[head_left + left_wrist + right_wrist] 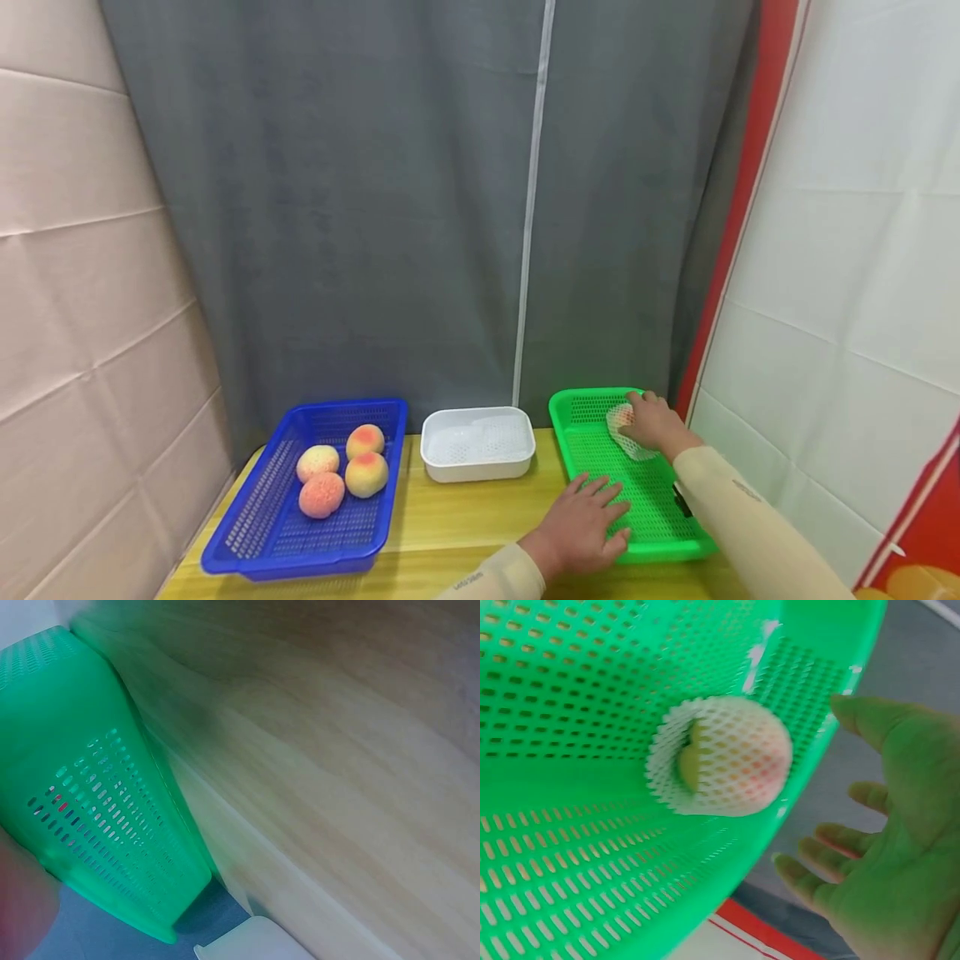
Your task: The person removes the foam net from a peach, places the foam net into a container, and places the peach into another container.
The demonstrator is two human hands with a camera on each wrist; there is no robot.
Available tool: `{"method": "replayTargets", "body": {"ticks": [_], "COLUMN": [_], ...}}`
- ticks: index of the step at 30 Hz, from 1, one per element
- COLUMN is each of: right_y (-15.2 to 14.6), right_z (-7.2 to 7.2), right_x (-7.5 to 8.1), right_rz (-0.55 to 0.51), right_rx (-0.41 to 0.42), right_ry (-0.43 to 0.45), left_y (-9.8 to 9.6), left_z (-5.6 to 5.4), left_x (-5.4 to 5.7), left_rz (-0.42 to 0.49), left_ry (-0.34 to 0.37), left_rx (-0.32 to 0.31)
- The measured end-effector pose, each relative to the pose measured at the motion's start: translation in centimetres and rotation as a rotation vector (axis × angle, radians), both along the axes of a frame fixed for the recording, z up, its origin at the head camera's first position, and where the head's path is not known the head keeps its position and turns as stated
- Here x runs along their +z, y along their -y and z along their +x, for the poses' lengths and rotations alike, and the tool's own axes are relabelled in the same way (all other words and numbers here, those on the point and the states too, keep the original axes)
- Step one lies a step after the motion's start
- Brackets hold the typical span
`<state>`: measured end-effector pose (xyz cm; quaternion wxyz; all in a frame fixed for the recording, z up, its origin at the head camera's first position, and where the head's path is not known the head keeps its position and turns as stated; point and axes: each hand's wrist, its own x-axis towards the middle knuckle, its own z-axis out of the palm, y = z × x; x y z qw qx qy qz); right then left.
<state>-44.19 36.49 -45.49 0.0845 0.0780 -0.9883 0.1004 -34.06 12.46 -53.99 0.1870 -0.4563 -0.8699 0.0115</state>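
Observation:
In the green basket (645,500), near its far right corner, lies a peach in a white foam net (742,761). My right hand (656,423) is over the netted peach in the head view. The right wrist view shows that hand's fingers spread and relaxed beside the basket rim, a gap between them and the peach. My left hand (585,521) hovers at the basket's near left rim, fingers spread and nothing held. Only a blurred edge of that hand (22,907) enters the left wrist view, next to the perforated basket wall.
On the left stands a blue basket (300,546) with several peaches (367,475) lying together. A small white basket (477,472) sits between the two larger ones on the wooden table (450,521). A grey curtain (375,208) hangs behind; a white wall panel (825,275) rises at right.

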Motion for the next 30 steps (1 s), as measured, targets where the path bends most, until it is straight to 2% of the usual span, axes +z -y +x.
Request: {"method": "replayTargets", "body": {"ticks": [6, 15, 20, 25, 30], "right_y": [0.1, -1.1, -0.8, -0.3, -0.3], "right_z": [-2.0, -5.1, -5.7, -6.0, -6.4], "right_x": [-0.9, -3.9, -5.0, -5.8, -6.5], "right_rz": [0.007, -0.053, -0.101, -0.085, -0.111], "right_rx": [-0.015, -0.113, -0.129, -0.123, -0.12], "right_ry": [0.014, 0.024, 0.047, 0.081, 0.071], "left_y": [0.2, -0.1, -0.2, -0.4, -0.5], "left_z": [0.0, -0.1, -0.3, -0.3, -0.2], "left_x": [0.3, 0.3, 0.2, 0.0, 0.0], "left_rz": [-0.001, -0.01, -0.033, -0.052, -0.045], "left_ry": [-0.017, 0.018, 0.019, -0.003, -0.019], "left_rx": [0.006, 0.0, 0.016, 0.019, 0.032]}}
